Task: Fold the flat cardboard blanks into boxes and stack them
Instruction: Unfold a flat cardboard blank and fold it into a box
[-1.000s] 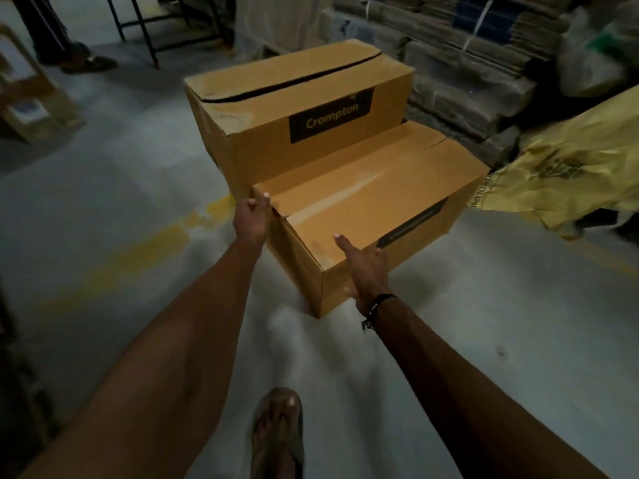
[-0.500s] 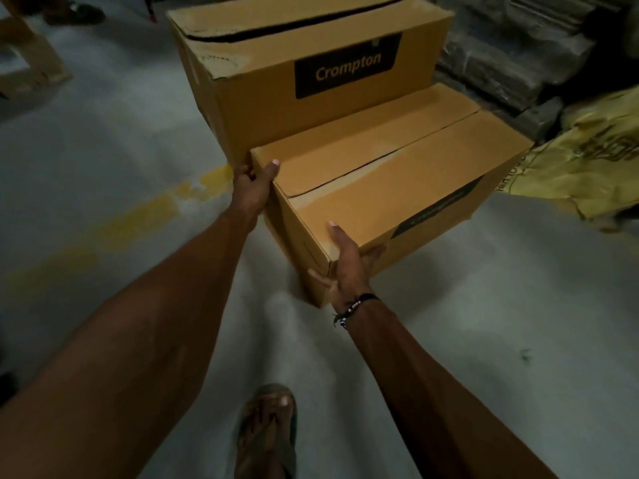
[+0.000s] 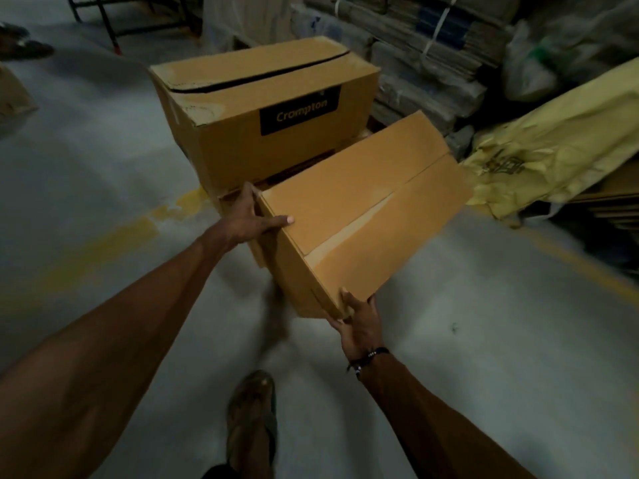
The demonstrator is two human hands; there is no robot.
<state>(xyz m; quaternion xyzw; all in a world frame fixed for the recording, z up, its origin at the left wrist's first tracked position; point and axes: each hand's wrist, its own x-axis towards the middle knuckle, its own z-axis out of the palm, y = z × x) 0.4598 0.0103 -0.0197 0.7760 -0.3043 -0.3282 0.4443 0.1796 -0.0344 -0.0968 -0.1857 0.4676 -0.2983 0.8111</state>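
Observation:
I hold a folded brown cardboard box (image 3: 363, 216) off the floor, tilted with its closed top flaps facing me. My left hand (image 3: 252, 223) grips its near left corner, thumb on the top face and fingers on the end. My right hand (image 3: 359, 323) grips the near right bottom corner from below. Just behind stands another folded box with a black "Crompton" label (image 3: 242, 108), resting on a lower box (image 3: 231, 202) that is mostly hidden.
Tied bundles of flat cardboard blanks (image 3: 432, 39) are piled at the back right, with a yellow sack (image 3: 553, 140) lying before them. A metal frame (image 3: 114, 15) and another person's foot (image 3: 20, 43) are at the far left. My sandalled foot (image 3: 252, 409) is on the grey floor.
The box has risen off the floor and swung so that its near end tilts toward me. My right hand slid to the bottom corner; my left thumb came over the top.

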